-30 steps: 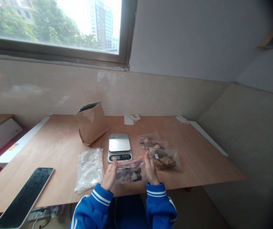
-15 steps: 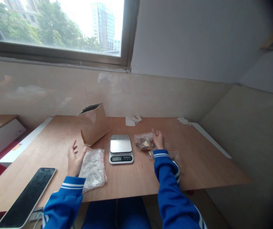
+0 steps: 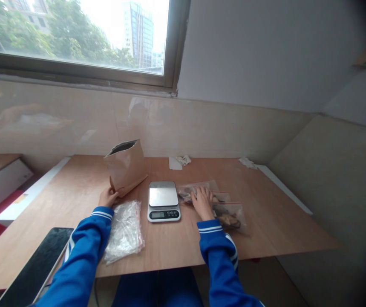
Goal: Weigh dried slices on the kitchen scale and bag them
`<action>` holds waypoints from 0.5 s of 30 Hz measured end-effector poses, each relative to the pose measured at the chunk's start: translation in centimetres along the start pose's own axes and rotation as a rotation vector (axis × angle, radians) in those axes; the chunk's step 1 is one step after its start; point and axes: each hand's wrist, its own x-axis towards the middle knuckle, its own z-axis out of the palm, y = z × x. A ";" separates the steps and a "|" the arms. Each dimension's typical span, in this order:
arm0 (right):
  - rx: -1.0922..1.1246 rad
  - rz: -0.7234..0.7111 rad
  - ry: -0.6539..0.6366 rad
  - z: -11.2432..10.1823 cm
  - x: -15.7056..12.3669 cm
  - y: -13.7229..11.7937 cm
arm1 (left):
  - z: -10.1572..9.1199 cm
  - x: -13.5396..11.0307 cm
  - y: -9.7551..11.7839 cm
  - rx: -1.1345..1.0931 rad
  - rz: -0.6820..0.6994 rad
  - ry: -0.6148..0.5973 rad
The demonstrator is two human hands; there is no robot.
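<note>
Filled zip bags (image 3: 233,218) overlap on bench (image 3: 176,251), long axes roughly side to side. Nearer edge, left: stack of empty clear bags (image 3: 125,234). Right hand (image 3: 203,202), nearer to filled bags than left, lies directly over rearmost one, palm down; cannot tell if fingers grip. Scale (image 3: 162,196) between hands. Left hand (image 3: 108,198) touches near lower corner of upright paper bag (image 3: 125,166); pinch or mere contact, cannot tell.
</note>
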 end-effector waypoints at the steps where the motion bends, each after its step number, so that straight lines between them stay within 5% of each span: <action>1: 0.026 -0.053 0.048 -0.6 0.0 -1.1 | 0.0 -0.2 -0.2 0.029 0.002 0.003; 5: 0.296 -0.346 0.133 -4.1 -0.8 -8.0 | 0.0 -0.8 -0.7 0.084 0.092 -0.006; 10: 0.515 -0.672 -0.020 -5.2 -2.3 -14.9 | 0.2 -1.4 -0.8 0.048 0.193 -0.034; 12: 0.513 -0.698 -0.075 -4.2 -2.7 -15.6 | 0.2 -1.6 -1.0 0.069 0.208 -0.021; 15: 0.475 -0.523 -0.155 -2.6 -3.0 -15.5 | 0.2 -1.7 -1.1 0.077 0.232 -0.026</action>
